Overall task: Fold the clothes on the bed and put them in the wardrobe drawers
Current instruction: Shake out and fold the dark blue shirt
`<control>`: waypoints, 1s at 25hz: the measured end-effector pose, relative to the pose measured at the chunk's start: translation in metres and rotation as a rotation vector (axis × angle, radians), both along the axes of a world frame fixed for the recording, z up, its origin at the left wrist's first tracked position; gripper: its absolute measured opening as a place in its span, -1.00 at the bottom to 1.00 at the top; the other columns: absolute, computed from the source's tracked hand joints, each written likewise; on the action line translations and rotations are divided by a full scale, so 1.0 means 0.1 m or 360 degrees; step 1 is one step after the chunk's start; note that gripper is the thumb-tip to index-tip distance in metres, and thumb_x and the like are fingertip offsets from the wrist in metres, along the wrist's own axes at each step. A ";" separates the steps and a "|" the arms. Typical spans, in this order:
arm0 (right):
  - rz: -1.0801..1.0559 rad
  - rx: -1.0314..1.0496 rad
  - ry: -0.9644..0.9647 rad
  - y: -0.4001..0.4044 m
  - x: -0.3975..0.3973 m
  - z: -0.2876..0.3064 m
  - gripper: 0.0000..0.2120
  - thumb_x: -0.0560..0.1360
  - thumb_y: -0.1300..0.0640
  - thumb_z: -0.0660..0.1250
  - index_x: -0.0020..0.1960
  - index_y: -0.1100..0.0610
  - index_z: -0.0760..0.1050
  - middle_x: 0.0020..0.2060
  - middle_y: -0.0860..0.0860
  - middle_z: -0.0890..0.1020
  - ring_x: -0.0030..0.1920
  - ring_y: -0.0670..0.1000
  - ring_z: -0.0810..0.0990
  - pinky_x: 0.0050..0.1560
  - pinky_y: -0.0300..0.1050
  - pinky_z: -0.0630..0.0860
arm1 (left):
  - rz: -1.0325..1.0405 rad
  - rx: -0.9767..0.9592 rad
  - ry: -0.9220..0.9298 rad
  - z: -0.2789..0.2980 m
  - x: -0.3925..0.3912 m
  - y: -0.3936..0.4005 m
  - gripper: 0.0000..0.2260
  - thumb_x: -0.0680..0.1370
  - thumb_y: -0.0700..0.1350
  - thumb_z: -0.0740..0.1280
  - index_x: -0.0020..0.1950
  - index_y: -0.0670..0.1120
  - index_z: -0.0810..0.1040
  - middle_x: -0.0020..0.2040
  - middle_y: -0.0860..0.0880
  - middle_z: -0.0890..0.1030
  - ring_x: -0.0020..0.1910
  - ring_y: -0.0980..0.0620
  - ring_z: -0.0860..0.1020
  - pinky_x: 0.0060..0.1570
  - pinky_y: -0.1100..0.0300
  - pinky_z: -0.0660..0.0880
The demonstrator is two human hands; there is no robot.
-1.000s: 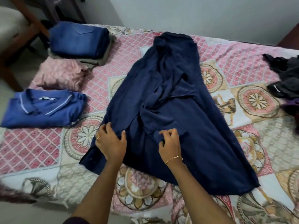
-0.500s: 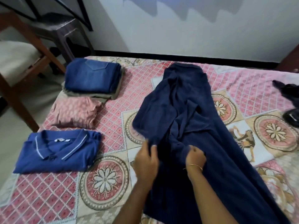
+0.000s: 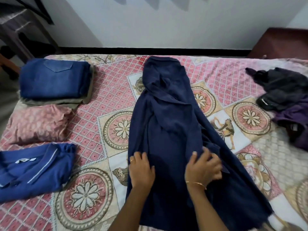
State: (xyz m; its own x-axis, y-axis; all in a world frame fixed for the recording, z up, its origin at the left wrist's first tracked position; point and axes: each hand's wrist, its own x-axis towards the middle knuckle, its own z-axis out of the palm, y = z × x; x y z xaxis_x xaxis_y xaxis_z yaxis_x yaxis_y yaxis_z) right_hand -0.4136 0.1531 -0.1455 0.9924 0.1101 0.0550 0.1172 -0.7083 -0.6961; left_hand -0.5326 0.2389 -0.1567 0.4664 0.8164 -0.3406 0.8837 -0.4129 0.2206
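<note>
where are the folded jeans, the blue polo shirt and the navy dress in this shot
folded jeans [image 3: 55,80], head view, on the top denim face below the back pocket
blue polo shirt [image 3: 33,170], head view, on the folded body below the collar
navy dress [image 3: 168,120], head view, on the middle of the cloth

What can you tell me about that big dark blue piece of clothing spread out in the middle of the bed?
The navy garment is a long piece of soft, matte, plain cloth lying lengthwise on the patterned bedspread, narrow at the far end and widening toward the near edge. It is only partly folded: its left side is turned inward and loose folds bunch along the middle. The left hand rests on its left edge, and the right hand touches the cloth beside it, its grip blurred.
</note>
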 end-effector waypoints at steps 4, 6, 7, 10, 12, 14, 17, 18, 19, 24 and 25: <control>0.0979 -0.0541 -0.0131 0.13 -0.37 -0.32 -0.86 0.34 0.08 0.29 -0.18 0.09 0.58 -0.19 0.05 0.55 -0.19 0.12 0.49 -0.27 0.03 0.45 | 0.0669 -0.0005 -0.0040 0.01 -0.28 0.07 -0.57 0.55 0.02 0.27 0.32 -0.18 0.33 0.27 -0.19 0.42 0.22 -0.18 0.41 0.11 -0.01 0.36; 0.1308 -0.0540 0.0117 0.20 -0.50 -0.41 -0.80 0.52 0.18 0.24 0.07 0.15 0.58 -0.03 0.07 0.51 -0.07 0.12 0.55 -0.08 0.04 0.51 | 0.1062 -0.0111 -0.0373 0.01 -0.45 0.16 -0.76 0.57 -0.08 0.25 0.12 -0.22 0.46 0.03 -0.26 0.58 0.04 -0.24 0.53 -0.04 0.00 0.41; 0.1404 -0.0502 0.0311 0.22 -0.57 -0.45 -0.74 0.56 0.18 0.20 0.22 0.15 0.52 0.08 0.08 0.47 0.02 0.10 0.53 0.05 -0.02 0.48 | 0.1159 -0.0098 -0.0529 0.02 -0.54 0.22 -0.79 0.56 -0.09 0.26 0.06 -0.22 0.48 -0.05 -0.26 0.59 -0.02 -0.26 0.55 -0.11 0.02 0.41; 0.1563 -0.0340 0.0081 0.34 -0.88 -0.49 -0.59 0.45 0.15 0.30 0.30 -0.01 0.45 0.17 0.07 0.50 0.01 0.12 0.54 -0.05 0.01 0.56 | 0.1222 0.0029 -0.0663 0.14 -0.75 0.41 -0.73 0.51 0.05 0.30 -0.11 -0.17 0.45 -0.20 -0.19 0.55 -0.11 -0.24 0.54 -0.16 0.05 0.38; 0.1761 -0.0535 -0.0171 0.50 -1.03 -0.45 -0.52 0.29 0.01 0.33 0.21 -0.17 0.47 0.18 -0.03 0.57 0.02 0.10 0.58 -0.22 0.01 0.55 | 0.1321 0.0022 -0.0604 0.15 -0.85 0.52 -0.73 0.54 0.02 0.27 -0.15 -0.18 0.40 -0.16 -0.23 0.55 -0.07 -0.24 0.53 -0.14 0.06 0.33; 0.1949 -0.0678 -0.0349 0.60 -1.15 -0.49 -0.57 0.22 -0.01 0.31 0.08 -0.21 0.56 0.18 -0.09 0.58 0.10 0.13 0.59 -0.20 0.08 0.55 | 0.1358 0.0030 -0.0544 0.08 -0.97 0.58 -0.81 0.57 -0.06 0.23 -0.12 -0.17 0.36 -0.07 -0.28 0.57 -0.03 -0.24 0.52 -0.15 0.07 0.29; 0.2177 -0.0659 -0.0257 0.77 -1.24 -0.48 -0.69 0.40 0.11 0.21 0.07 -0.04 0.60 0.30 -0.04 0.48 0.33 0.16 0.39 0.10 0.22 0.37 | 0.1272 0.0063 -0.0506 -0.03 -1.11 0.50 -0.83 0.60 -0.08 0.19 -0.04 -0.20 0.39 -0.04 -0.26 0.58 -0.05 -0.22 0.53 -0.17 0.08 0.29; 0.2176 -0.0675 -0.0090 0.83 -1.22 -0.48 -0.71 0.51 0.14 0.15 0.14 0.02 0.56 0.33 -0.05 0.44 0.36 0.12 0.32 0.19 0.14 0.29 | 0.1209 0.0096 -0.0493 -0.07 -1.14 0.46 -0.82 0.61 -0.08 0.18 0.00 -0.21 0.40 -0.06 -0.25 0.58 -0.07 -0.22 0.54 -0.20 0.08 0.29; 0.2084 -0.0623 0.0169 0.93 -1.18 -0.45 -0.71 0.57 0.14 0.10 0.19 0.06 0.52 0.32 -0.04 0.44 0.34 0.08 0.32 0.21 0.04 0.28 | 0.1104 0.0153 -0.0467 -0.09 -1.16 0.42 -0.82 0.61 -0.07 0.18 0.01 -0.20 0.39 -0.09 -0.25 0.59 -0.11 -0.22 0.56 -0.23 0.08 0.29; 0.0882 0.0596 0.1849 1.47 -0.92 -0.23 -0.78 0.61 -0.02 0.11 0.01 0.06 0.46 -0.03 0.05 0.60 -0.09 0.05 0.56 -0.10 -0.08 0.49 | 0.0234 0.0417 -0.0624 -0.15 -1.14 0.38 -0.84 0.49 -0.10 0.29 -0.24 -0.14 0.41 -0.48 -0.09 0.51 -0.57 -0.12 0.49 -0.58 0.22 0.26; 0.0741 0.0767 0.1992 1.52 -0.88 -0.25 -0.80 0.59 -0.01 0.16 0.02 0.08 0.48 -0.09 0.03 0.60 -0.13 0.02 0.56 -0.10 -0.10 0.50 | 0.0037 0.0423 -0.0653 -0.17 -1.13 0.36 -0.87 0.45 -0.07 0.25 -0.24 -0.10 0.38 -0.50 -0.03 0.49 -0.62 -0.05 0.45 -0.63 0.27 0.23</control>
State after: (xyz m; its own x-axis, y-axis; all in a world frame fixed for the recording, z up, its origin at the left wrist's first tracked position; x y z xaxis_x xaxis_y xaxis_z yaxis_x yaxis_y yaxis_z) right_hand -0.5013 0.3051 -0.1701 0.2920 0.6585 -0.6936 -0.5938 -0.4437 -0.6712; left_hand -0.6451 0.2749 -0.1739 0.4992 0.8619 0.0890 0.7555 -0.4833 0.4424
